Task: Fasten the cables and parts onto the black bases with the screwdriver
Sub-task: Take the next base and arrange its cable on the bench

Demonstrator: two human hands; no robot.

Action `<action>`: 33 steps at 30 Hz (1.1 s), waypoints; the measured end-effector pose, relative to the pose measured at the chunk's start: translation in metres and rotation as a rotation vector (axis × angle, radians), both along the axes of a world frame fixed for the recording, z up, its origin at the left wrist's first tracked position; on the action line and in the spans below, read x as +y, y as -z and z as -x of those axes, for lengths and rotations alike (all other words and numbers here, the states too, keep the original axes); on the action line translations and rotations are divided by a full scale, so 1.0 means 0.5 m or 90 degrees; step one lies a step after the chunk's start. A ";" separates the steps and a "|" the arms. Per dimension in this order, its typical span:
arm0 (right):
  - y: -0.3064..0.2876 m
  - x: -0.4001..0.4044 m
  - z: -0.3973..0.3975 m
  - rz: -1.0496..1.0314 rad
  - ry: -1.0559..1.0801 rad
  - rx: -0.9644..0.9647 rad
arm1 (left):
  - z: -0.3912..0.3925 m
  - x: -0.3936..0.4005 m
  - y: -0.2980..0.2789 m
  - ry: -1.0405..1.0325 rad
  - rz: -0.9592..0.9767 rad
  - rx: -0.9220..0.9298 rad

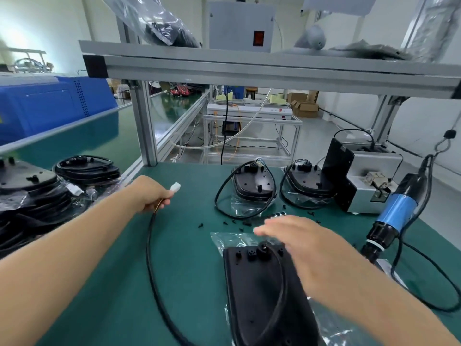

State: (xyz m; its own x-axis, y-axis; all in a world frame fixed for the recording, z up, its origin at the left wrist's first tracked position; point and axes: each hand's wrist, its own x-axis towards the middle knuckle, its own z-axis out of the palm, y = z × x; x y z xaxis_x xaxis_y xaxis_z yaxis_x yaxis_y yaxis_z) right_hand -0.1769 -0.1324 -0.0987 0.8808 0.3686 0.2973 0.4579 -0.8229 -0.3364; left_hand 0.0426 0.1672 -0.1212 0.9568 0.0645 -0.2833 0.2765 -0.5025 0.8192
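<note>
Your left hand [149, 193] pinches the black cable [152, 258] just behind its white plastic connector [175, 189], while your right hand [303, 248] hovers flat, fingers straight and blurred, over the matte black base [262, 293] lying on its crinkled clear bag [225, 239] directly beneath it. Beyond your right hand, small black screws [245, 223] scatter across the green counter [189, 270], and two more cabled bases [254, 183] sit on clear bags; to its right hangs the blue-bodied screwdriver [396, 213] beside a grey metal box [374, 181]. Left of your left hand, further bases stack in bags [40, 193], under an aluminium shelf [249, 68].
</note>
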 end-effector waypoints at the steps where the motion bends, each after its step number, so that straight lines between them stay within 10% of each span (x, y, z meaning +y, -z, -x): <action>1: 0.011 0.002 -0.005 0.010 0.009 0.038 | 0.012 0.003 0.009 0.012 -0.060 -0.016; 8: 0.061 -0.009 -0.021 -0.141 0.018 0.082 | 0.074 -0.056 0.032 0.078 -0.613 -0.252; 15: 0.081 0.004 -0.003 -0.100 0.033 -0.055 | 0.112 -0.213 0.057 0.434 -0.353 -0.471; 33: 0.086 -0.036 -0.002 -0.169 -0.008 0.064 | 0.094 -0.273 0.075 0.656 -0.548 -0.414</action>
State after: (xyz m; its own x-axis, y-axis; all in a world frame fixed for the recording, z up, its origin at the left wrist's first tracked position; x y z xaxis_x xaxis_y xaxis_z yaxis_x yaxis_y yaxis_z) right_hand -0.1760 -0.1502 -0.1414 0.9067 0.3006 0.2958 0.4207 -0.6940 -0.5843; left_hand -0.0045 0.0308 -0.1586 0.6258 -0.7795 -0.0272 -0.7794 -0.6263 0.0156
